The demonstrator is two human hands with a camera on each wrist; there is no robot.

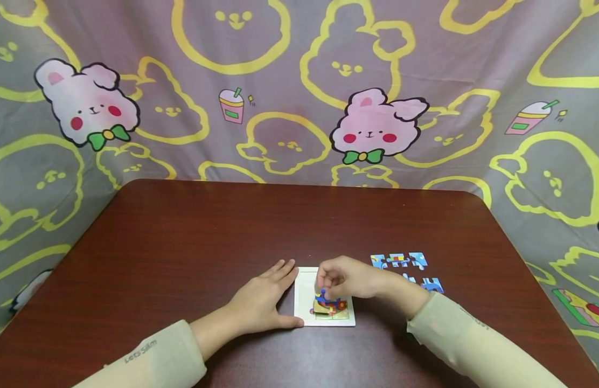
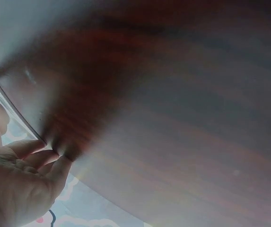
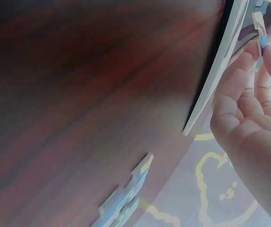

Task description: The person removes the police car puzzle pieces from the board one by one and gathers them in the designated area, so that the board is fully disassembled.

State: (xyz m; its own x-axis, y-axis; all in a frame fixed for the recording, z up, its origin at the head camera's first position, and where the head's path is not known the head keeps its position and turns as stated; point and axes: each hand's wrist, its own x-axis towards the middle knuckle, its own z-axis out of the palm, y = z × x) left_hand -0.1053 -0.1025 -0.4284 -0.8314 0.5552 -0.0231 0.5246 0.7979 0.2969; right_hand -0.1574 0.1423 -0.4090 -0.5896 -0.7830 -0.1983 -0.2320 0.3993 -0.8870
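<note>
A white-rimmed jigsaw board lies flat on the table, with coloured puzzle printing or pieces showing in its lower right part. My left hand lies spread along the board's left side, thumb at the near corner and fingertips at the upper left edge. Over the board, my right hand pinches a jigsaw piece between thumb and finger, tilted above the surface. That piece shows yellow and blue in the head view. The right hand covers the upper right of the board.
Several loose blue jigsaw pieces lie on the table to the right of the board, some partly behind the right forearm. The dark red-brown table reaches back to a patterned cloth curtain.
</note>
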